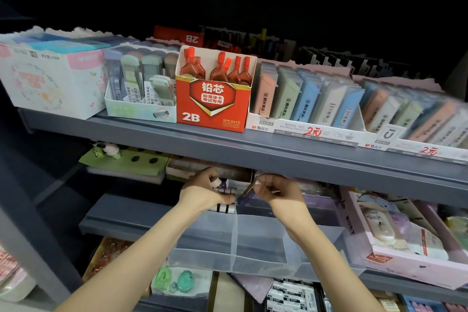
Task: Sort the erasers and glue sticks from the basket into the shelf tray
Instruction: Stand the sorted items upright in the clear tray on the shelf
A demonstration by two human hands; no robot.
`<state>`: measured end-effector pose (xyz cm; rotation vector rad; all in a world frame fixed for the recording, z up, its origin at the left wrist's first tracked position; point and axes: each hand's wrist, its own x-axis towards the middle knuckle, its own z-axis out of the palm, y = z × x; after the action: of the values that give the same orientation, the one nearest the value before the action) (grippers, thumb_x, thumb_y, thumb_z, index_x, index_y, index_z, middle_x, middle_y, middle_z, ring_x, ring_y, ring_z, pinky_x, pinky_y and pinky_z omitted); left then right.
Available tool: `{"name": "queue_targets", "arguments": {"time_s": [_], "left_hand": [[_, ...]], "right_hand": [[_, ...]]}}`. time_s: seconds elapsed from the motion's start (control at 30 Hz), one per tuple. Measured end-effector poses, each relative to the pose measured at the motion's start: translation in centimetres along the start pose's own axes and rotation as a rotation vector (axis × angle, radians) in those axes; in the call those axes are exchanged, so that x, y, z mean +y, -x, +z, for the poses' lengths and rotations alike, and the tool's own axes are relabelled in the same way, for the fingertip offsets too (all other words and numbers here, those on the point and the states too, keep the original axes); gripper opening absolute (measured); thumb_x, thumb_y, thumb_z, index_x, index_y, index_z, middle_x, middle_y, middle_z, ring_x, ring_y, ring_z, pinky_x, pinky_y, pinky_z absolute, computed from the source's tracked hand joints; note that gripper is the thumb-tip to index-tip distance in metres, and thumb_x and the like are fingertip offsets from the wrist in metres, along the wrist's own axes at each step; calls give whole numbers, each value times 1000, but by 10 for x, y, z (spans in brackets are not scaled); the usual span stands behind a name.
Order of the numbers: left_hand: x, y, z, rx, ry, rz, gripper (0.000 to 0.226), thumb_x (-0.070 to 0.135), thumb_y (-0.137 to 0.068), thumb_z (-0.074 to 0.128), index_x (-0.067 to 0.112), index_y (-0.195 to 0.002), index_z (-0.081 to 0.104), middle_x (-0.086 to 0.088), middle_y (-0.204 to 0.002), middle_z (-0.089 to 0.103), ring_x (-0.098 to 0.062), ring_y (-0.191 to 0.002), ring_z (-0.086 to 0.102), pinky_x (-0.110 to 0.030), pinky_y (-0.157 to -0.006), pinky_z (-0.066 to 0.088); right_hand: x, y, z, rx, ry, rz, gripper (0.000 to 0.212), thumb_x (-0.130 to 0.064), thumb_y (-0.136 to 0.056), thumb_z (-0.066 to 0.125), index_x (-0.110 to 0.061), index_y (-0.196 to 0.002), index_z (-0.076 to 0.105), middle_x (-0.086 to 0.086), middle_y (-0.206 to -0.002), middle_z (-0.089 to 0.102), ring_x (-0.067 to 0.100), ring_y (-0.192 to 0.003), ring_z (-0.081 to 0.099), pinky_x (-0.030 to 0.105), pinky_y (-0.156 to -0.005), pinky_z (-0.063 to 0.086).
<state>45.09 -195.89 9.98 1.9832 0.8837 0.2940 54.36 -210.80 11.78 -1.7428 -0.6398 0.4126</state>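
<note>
1. Head view. I see both of the person's forearms reaching in under the grey upper shelf [253, 149], with the hands side by side over the back of the translucent tray [228, 263] on the middle shelf.
2. Left hand [202, 191]: fingers curled, thumb and fingertips pinched on a small pale piece [216, 182]. Too blurred for me to call it an eraser or a glue stick.
3. Right hand [278, 191]: fingers curled and clamped on a dark purple piece [245, 195], oblong and tilted. Its lower end points down and left, near the tray's centre divider. I cannot tell its type either.
4. The tray is split by a centre divider running front to back. A row of small purple-and-white items [224, 206] sits at the back of the left compartment, just below the left hand and partly hidden by it. Whether the hand touches them is unclear.
5. Upper shelf, left to right:
   - a white floral box [50, 78]
   - a carton of lead tubes [141, 88]
   - a red 2B lead box [214, 99]
   - display cartons of pastel lead cases [304, 99]
6. Right of the tray, touching or just beside it, is a pink display box [395, 240] holding packaged goods.
7. Below the tray front, on the lower shelf, are green sharpeners [174, 281].
</note>
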Motion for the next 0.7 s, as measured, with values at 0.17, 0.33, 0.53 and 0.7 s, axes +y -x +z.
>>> {"name": "queue_targets", "arguments": {"time_s": [0.17, 0.33, 0.53, 0.7], "left_hand": [[3, -1, -1, -7, -188, -29, 52, 42, -60, 84, 23, -96, 52, 8, -101, 60, -18, -94, 60, -28, -79, 48], [7, -5, -4, -34, -243, -54, 53, 38, -63, 84, 25, -100, 49, 10, -107, 57, -16, -96, 57, -27, -82, 48], [3, -9, -7, -36, -226, -70, 51, 35, -62, 85, 26, -98, 50, 10, -99, 56, -14, -89, 57, -22, -71, 44], [1, -11, -7, -36, -236, -69, 51, 37, -62, 84, 27, -99, 50, 11, -100, 55, -15, -92, 56, -22, -73, 45]], "right_hand": [[3, 1, 1, 0, -4, 43, 11, -4, -87, 63, -15, -86, 66, -8, -77, 63, -1, -66, 51, 15, -61, 40], [3, -2, 5, 41, -15, 10, 11, -1, -87, 62, -10, -89, 68, 0, -80, 64, 11, -71, 47, 4, -60, 38], [5, -5, 18, -3, 137, -14, 9, -14, -89, 63, -23, -88, 66, -4, -84, 63, 7, -70, 47, 8, -62, 37], [-8, -4, 25, -64, 537, -119, 15, -22, -93, 58, -24, -106, 65, -9, -101, 57, 13, -92, 51, 18, -76, 34]]}}
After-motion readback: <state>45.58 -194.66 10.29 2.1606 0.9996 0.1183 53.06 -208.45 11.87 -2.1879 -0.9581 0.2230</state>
